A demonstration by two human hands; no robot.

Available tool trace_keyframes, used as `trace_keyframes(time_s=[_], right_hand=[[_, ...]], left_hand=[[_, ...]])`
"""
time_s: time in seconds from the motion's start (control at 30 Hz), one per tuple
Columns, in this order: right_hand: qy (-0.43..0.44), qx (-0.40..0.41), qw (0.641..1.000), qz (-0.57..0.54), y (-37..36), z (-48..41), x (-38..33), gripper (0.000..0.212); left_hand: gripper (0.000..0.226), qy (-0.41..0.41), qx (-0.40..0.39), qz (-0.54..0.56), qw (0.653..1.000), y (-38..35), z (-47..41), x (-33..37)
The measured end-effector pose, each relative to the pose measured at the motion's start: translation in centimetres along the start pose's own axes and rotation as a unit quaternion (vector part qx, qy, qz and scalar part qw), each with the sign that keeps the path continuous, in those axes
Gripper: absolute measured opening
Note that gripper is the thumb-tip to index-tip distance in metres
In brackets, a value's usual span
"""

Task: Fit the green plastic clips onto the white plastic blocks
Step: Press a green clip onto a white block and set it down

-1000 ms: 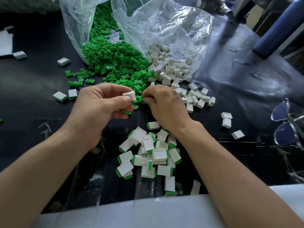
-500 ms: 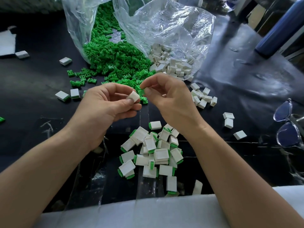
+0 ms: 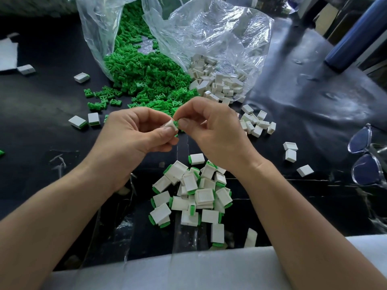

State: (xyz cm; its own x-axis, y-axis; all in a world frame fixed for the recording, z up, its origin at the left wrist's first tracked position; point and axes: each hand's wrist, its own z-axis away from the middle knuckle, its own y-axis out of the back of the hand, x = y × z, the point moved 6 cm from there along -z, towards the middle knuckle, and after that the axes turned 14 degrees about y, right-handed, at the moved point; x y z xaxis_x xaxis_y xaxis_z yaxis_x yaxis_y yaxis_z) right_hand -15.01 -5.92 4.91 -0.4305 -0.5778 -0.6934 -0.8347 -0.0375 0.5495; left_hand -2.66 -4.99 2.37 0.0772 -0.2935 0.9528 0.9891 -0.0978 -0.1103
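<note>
Block [image 3: 169, 126] pinched in L hand [image 3: 134, 136], tilted up-right toward clip [image 3: 176, 124] pinched in R hand [image 3: 211, 130].

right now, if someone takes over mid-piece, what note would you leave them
Left hand pinches a white block.
Right hand pinches a green clip against the block's end; whether it is seated cannot be told.
Supply: green clips and white blocks spill from clear bags beyond the hands.
Done: a pile of clipped blocks lies nearer than the hands.
Left: finish this piece; both supply heaps are large.
</note>
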Motion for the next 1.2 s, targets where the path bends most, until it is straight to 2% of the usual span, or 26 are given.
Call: trace_keyframes(time_s=[0.1, 0.23, 0.37, 0.53, 0.7, 0.77, 1.03, 1.2], right_hand=[[-0.021, 0.000, 1.000, -0.007, 0.1, 0.0, 0.2, 0.007], [-0.057, -0.061, 0.996, 0.016, -0.4, 0.2, 0.4, 0.014], [-0.060, -0.083, 0.995, 0.016, -0.3, 0.3, 0.1, 0.014], [-0.005, -0.135, 0.988, 0.071, -0.5, 0.3, -0.7, 0.016], [0.052, -0.186, 0.965, 0.176, -0.8, 0.3, -1.2, 0.012], [0.064, -0.192, 0.961, 0.190, -0.9, 0.3, -1.5, 0.013], [0.084, -0.225, 0.940, 0.244, -1.4, 0.4, -1.8, 0.017], [0.106, -0.241, 0.930, 0.257, -1.8, 0.5, -1.8, 0.018]], left_hand=[[0.017, -0.002, 0.004, -0.004, 1.000, 0.1, 0.1, 0.1], [0.018, -0.002, 0.009, -0.015, 1.000, 0.2, 0.1, 0.2], [0.017, -0.003, 0.006, -0.035, 0.999, 0.2, 0.2, 0.2], [0.016, -0.030, -0.003, -0.087, 0.996, 0.1, 0.5, 0.5], [0.014, -0.051, 0.007, -0.148, 0.988, 0.2, 0.6, 0.4], [0.005, -0.057, 0.013, -0.167, 0.984, 0.3, 0.6, 0.4], [0.018, -0.082, 0.031, -0.237, 0.968, 0.1, 0.7, 0.5], [0.015, -0.096, 0.034, -0.275, 0.956, 0.0, 0.9, 0.7]])
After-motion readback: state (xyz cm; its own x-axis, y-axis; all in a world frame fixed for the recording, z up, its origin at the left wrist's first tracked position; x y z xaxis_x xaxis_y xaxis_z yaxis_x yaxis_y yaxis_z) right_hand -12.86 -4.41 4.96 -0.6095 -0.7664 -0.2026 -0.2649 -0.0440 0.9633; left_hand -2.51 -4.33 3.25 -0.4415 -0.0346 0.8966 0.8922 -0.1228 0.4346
